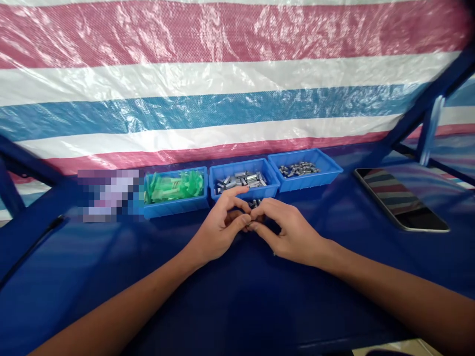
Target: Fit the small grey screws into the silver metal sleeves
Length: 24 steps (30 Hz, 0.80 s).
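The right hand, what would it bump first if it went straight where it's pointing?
Probably the left hand: the right hand points towards it from very close by. The gap between them is mostly hidden, so something small might come first; I can't tell.

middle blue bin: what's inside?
Loose silvery metal pieces, heaped at different angles in the middle blue bin. Pieces lower in the heap and most of the floor are covered. The left hand hides part of the near wall.
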### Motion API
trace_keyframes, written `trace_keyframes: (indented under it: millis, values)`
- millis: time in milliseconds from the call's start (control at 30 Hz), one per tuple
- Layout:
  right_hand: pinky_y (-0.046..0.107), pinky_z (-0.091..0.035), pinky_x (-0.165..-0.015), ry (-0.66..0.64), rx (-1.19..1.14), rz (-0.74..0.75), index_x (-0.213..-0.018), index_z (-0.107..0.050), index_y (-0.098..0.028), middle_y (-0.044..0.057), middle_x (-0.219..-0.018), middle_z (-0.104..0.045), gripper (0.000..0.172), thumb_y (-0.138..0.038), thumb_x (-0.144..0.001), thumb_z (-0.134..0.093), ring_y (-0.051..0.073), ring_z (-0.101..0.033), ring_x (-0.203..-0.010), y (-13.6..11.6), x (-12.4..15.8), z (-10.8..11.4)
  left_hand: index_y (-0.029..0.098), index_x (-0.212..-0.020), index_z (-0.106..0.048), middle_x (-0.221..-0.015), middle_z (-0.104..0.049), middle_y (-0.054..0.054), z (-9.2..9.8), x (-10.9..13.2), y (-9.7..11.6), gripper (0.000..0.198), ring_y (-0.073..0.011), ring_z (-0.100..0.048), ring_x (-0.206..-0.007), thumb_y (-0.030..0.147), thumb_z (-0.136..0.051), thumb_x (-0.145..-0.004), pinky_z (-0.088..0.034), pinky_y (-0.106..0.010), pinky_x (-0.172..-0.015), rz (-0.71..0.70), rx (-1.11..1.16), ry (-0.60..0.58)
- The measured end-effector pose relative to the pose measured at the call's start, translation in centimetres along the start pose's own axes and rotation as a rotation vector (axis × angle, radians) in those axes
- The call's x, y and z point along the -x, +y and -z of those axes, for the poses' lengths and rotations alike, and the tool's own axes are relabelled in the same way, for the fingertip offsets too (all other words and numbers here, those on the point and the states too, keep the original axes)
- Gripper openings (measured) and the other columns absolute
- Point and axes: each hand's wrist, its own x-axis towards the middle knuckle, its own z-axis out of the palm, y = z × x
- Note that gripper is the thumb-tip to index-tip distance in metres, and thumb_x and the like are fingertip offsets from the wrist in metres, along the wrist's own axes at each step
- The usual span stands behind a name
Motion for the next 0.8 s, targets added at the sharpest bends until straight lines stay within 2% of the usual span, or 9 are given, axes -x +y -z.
trace_keyframes:
  millis: [100, 167, 267, 333, 467, 567, 600, 700, 800]
  values:
    - [0.023, -0.038, -0.060, 0.032, -0.001, -0.130, -0.071, -0.050, -0.018, -0.002, -0.065, -0.052, 0.017, -0.017, -0.088, -0.047, 0.010, -0.049, -0.062, -0.3, 0.0, 0.0, 0.019, -0.120, -0.045, -0.092, -0.054, -0.003, 0.0, 0.4, 0.0, 0.034, -0.0111, -0.058, -0.072, 0.022, -0.052, -0.087, -0.051, -0.024, -0.065, -0.060, -0.105, -0.032]
    - [0.023, -0.035, -0.055, 0.035, -0.001, -0.214, -0.065, -0.047, -0.018, -0.003, -0.061, -0.049, 0.026, -0.020, -0.090, -0.043, 0.010, -0.047, -0.057, -0.4, -0.1, -0.1, 0.018, -0.118, -0.048, -0.096, -0.055, -0.005, -0.2, 0.8, 0.0, 0.035, -0.0130, -0.058, -0.079, 0.018, -0.056, -0.084, -0.051, -0.025, -0.071, -0.163, -0.290, -0.025]
    - [0.023, -0.034, -0.053, 0.014, -0.010, -0.267, -0.062, -0.043, -0.019, -0.003, -0.059, -0.048, 0.030, -0.022, -0.091, -0.041, 0.010, -0.047, -0.055, -0.5, -0.1, -0.5, 0.020, -0.117, -0.050, -0.099, -0.056, -0.004, -0.5, 1.2, 0.0, 0.038, -0.0139, -0.056, -0.087, 0.010, -0.056, -0.081, -0.048, -0.026, -0.078, -0.339, -0.564, 0.036]
    - [0.023, -0.034, -0.053, 0.006, -0.010, -0.278, -0.061, -0.042, -0.019, -0.003, -0.058, -0.048, 0.032, -0.023, -0.092, -0.039, 0.010, -0.047, -0.054, -0.6, -0.2, -0.6, 0.020, -0.117, -0.049, -0.098, -0.058, -0.003, -0.7, 1.4, 0.0, 0.037, -0.0129, -0.056, -0.088, 0.007, -0.054, -0.082, -0.048, -0.024, -0.079, -0.385, -0.634, 0.076]
    - [0.024, -0.036, -0.055, 0.018, 0.014, -0.279, -0.064, -0.048, -0.018, -0.002, -0.060, -0.051, 0.029, -0.024, -0.092, -0.040, 0.010, -0.049, -0.057, -0.6, -0.1, -0.5, 0.018, -0.116, -0.046, -0.087, -0.058, 0.000, -0.6, 1.2, 0.2, 0.034, -0.0114, -0.058, -0.077, 0.010, -0.052, -0.083, -0.048, -0.024, -0.074, -0.282, -0.580, 0.106]
    - [0.025, -0.040, -0.063, 0.034, 0.050, -0.206, -0.088, -0.056, -0.018, 0.000, -0.074, -0.058, 0.010, -0.024, -0.088, -0.048, 0.012, -0.054, -0.067, -0.5, 0.0, -0.4, 0.018, -0.117, -0.043, -0.080, -0.057, 0.001, -0.3, 1.0, 0.5, 0.030, -0.0108, -0.058, -0.071, 0.012, -0.045, -0.088, -0.048, -0.022, -0.064, -0.139, -0.471, 0.104]
    - [0.026, -0.041, -0.064, 0.034, 0.075, -0.158, -0.094, -0.056, -0.018, 0.001, -0.076, -0.059, 0.010, -0.023, -0.086, -0.051, 0.013, -0.054, -0.069, -0.5, 0.1, -0.4, 0.019, -0.118, -0.043, -0.079, -0.057, 0.001, -0.3, 1.0, 0.5, 0.030, -0.0107, -0.058, -0.070, 0.013, -0.043, -0.089, -0.047, -0.021, -0.062, -0.105, -0.444, 0.093]
    - [0.028, -0.041, -0.066, 0.041, 0.159, -0.025, -0.092, -0.055, -0.019, 0.001, -0.077, -0.060, 0.009, -0.017, -0.084, -0.051, 0.014, -0.054, -0.070, -0.5, 0.4, -0.6, 0.020, -0.121, -0.041, -0.078, -0.056, 0.002, -0.1, 0.9, 0.4, 0.031, -0.0103, -0.057, -0.067, 0.013, -0.041, -0.091, -0.046, -0.022, -0.061, -0.070, -0.403, 0.026]
    - [0.028, -0.041, -0.067, 0.052, 0.166, -0.032, -0.088, -0.055, -0.018, 0.001, -0.077, -0.063, 0.007, -0.016, -0.087, -0.048, 0.014, -0.056, -0.070, -0.4, 0.5, -0.7, 0.020, -0.122, -0.040, -0.081, -0.056, 0.002, -0.2, 0.9, 0.3, 0.031, -0.0104, -0.057, -0.068, 0.014, -0.040, -0.091, -0.048, -0.023, -0.064, -0.079, -0.395, -0.022]
